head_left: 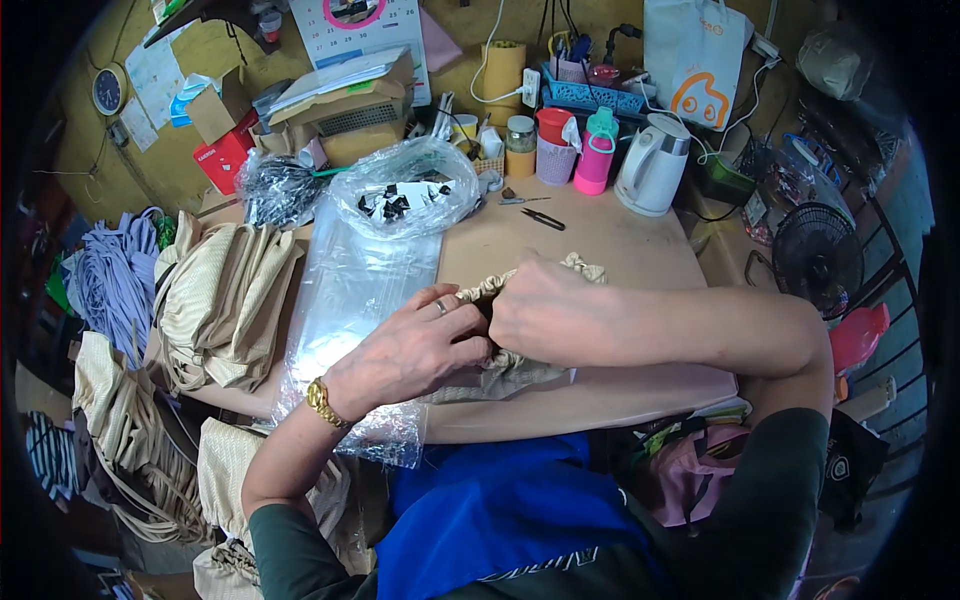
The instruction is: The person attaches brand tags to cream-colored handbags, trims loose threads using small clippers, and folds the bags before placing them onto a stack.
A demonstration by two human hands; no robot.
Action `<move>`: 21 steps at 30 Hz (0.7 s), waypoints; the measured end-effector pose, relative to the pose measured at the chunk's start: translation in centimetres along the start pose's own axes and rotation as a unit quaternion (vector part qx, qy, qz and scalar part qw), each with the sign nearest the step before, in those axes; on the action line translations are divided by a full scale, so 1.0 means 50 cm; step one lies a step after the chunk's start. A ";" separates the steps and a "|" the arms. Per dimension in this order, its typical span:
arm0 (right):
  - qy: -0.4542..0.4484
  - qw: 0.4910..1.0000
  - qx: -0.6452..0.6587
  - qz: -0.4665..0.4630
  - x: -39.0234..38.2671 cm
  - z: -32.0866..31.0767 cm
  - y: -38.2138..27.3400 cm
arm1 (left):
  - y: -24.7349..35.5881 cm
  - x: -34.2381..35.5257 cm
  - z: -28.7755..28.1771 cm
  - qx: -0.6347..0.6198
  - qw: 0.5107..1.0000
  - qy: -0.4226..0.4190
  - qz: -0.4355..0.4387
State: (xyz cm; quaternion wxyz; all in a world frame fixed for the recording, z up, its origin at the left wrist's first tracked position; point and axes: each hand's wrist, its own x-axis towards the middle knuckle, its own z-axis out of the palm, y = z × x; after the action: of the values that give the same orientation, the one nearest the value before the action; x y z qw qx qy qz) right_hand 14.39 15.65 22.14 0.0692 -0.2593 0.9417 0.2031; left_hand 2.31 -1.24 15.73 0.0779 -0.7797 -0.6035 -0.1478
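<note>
A cream fabric drawstring bag (585, 270) with a gathered top lies at the desk's front middle. My left hand (435, 340), with a ring and gold watch, has its fingers curled over the bag's left rim, gripping it. My right hand (540, 310) is balled at the bag's dark opening, its fingertips hidden; what it holds, if anything, I cannot make out. Under and left of my left forearm lie clear plastic sleeves (350, 270). Beyond them is a plastic bag of small black and white pieces (405, 195). Black thread snips (543, 218) lie beyond the cream bag.
Cream bags are piled on the desk (215, 310) and hang below left, near lilac cords (120, 270). Along the back stand a kettle (650, 165), pink bottle (595, 155), jar (520, 150) and baskets. A black fan (815, 255) is at the right, a pink backpack (685, 470) below.
</note>
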 end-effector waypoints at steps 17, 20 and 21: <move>-0.221 0.945 0.222 0.096 0.041 0.040 0.049 | 0.004 0.017 -0.005 0.025 0.999 0.005 0.027; -0.245 0.943 0.209 0.082 0.089 0.093 0.014 | 0.019 0.019 -0.001 0.062 0.997 -0.001 0.050; -0.231 0.942 0.228 0.089 0.091 0.091 0.010 | 0.022 0.016 0.002 0.075 0.996 -0.006 0.057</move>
State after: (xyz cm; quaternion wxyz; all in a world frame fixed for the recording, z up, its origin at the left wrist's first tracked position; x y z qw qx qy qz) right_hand 10.33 15.85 17.10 0.3242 -0.0979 0.9400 0.0422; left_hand 3.58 -0.76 15.98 0.1411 -0.8054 -0.5682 -0.0926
